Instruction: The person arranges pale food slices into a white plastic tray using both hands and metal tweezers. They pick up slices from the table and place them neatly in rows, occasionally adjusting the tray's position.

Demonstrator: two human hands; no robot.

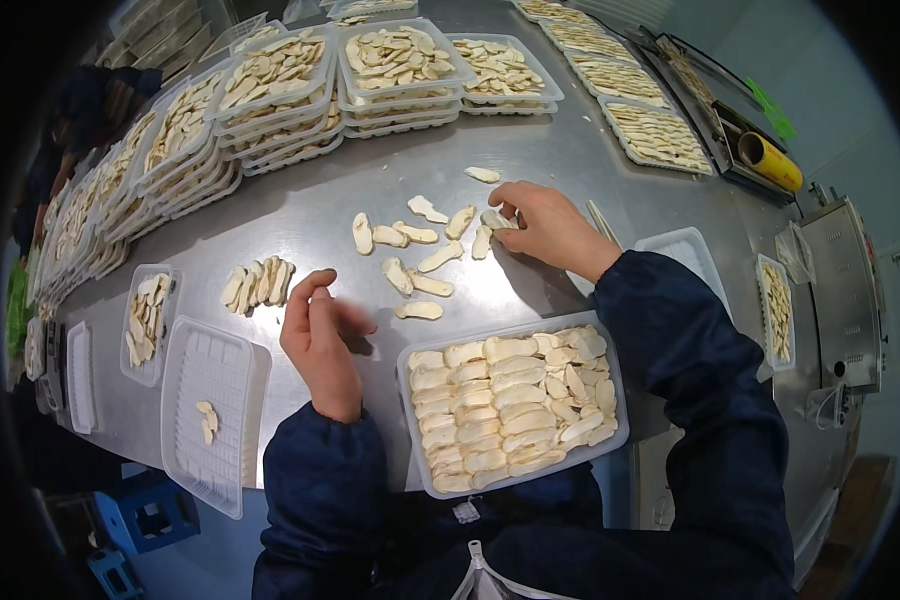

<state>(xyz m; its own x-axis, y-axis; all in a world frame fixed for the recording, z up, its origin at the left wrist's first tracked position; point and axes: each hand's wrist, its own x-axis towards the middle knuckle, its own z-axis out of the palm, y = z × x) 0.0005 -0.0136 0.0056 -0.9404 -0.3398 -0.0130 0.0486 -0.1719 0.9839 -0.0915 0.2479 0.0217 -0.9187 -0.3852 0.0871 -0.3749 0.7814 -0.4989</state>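
Observation:
My right hand [544, 225] has its thumb and fingers closed around a pale mushroom slice [497, 220] above the steel table [390, 154]. Another slice [481, 242] lies just under the thumb. My left hand [326, 330] hovers with bent, slightly blurred fingers apart and nothing seen in them. Loose slices [440, 256] lie scattered between the hands. Left of them, several slices stand in a tight row [259, 285]. Close before my body, a plastic tray [514, 405] holds slices in neat overlapping columns, less ordered at its right side.
Stacked trays of slices [401, 56] line the far and left side. An almost bare white tray [210, 412] and a small filled tray [148, 322] stand left. At right are filled trays [656, 135], a film wrapper with a yellow roll [771, 161] and a white tray [686, 259].

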